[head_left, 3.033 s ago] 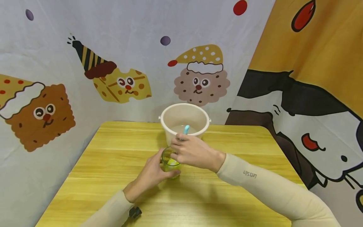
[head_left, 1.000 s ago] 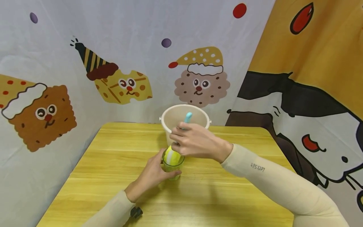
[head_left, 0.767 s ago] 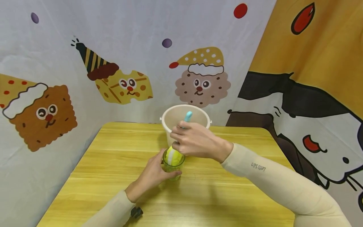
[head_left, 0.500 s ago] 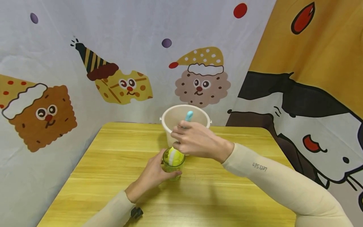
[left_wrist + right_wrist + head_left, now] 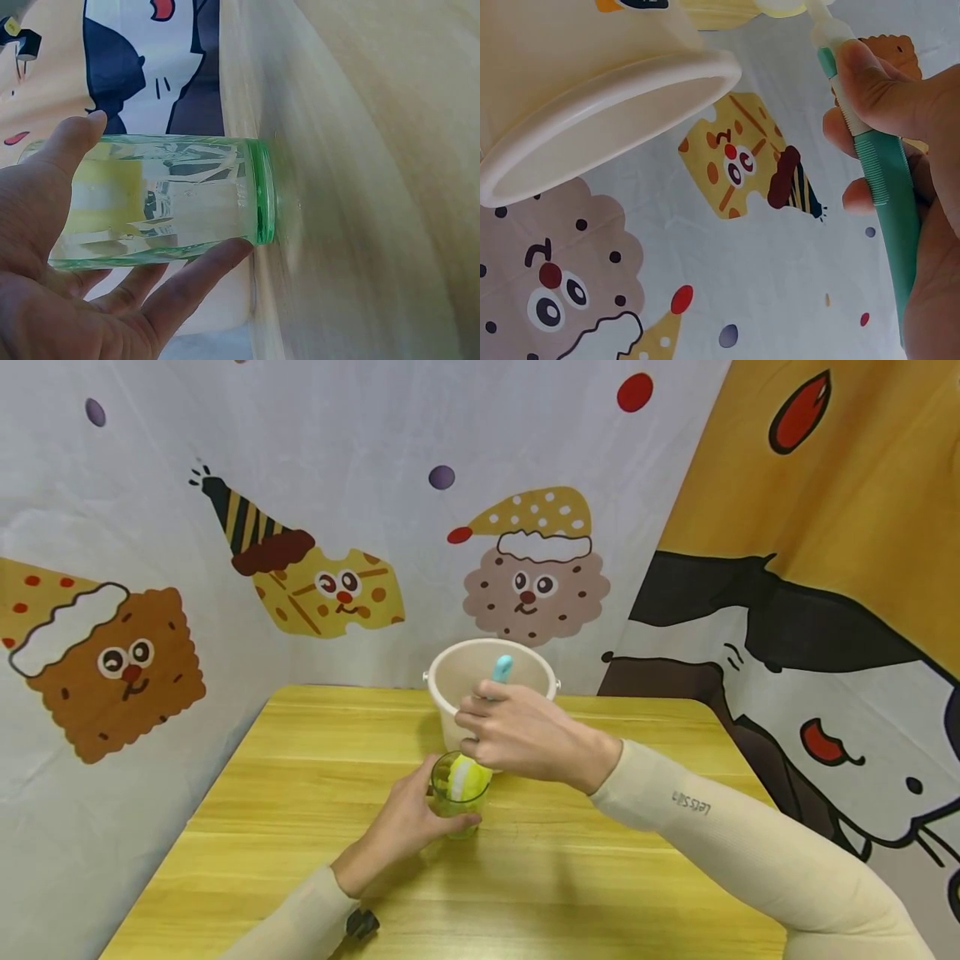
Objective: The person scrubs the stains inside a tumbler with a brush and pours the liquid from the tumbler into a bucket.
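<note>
A clear, green-tinted drinking glass [image 5: 444, 802] stands upright on the table, its thick base resting on the wood in the left wrist view. My left hand [image 5: 408, 810] grips it from the side, thumb on the near face and fingers round the back. Above, my right hand [image 5: 517, 731] holds a cup brush by its teal handle [image 5: 889, 202], thumb pressed along the grip. The brush's yellow and white sponge head [image 5: 467, 778] sits in the mouth of the glass. Through the wall in the left wrist view, the sponge [image 5: 105, 195] shows in the upper part only.
Right behind the glass stands a cream bucket [image 5: 442, 681], partly covered by my right hand. Its inside bottom is hidden now. The wooden table [image 5: 315, 760] ends at a printed cloth [image 5: 360, 443] behind. A small black object [image 5: 363, 924] shows by my left sleeve.
Since three seconds ago my right hand has risen, lifting the sponge from deep in the glass to its mouth. Over the last second the sponge shifts slightly right and down. My left hand stays put.
</note>
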Tool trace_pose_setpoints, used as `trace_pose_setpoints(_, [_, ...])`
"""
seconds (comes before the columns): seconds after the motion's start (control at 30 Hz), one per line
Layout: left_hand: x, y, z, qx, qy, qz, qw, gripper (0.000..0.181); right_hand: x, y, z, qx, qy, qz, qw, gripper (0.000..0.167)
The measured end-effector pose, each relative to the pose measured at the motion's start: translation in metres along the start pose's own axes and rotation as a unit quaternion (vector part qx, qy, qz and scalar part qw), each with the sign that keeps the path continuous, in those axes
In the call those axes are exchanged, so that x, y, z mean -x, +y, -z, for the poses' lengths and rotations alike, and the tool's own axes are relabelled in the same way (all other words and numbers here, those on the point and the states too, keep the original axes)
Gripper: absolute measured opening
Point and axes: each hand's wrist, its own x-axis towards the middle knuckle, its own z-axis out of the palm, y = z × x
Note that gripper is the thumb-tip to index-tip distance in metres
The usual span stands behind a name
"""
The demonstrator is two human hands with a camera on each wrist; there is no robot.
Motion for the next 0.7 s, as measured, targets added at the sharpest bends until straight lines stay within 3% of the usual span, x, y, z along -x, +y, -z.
trace_pose_setpoints(0.7, [0.0002, 0.0032, 0.0007, -0.001, 0.001, 0.004, 1.0000, 0.091, 0.0040, -0.0049, 0.0013, -0.012, 0.010, -0.009, 0.9998, 0.010])
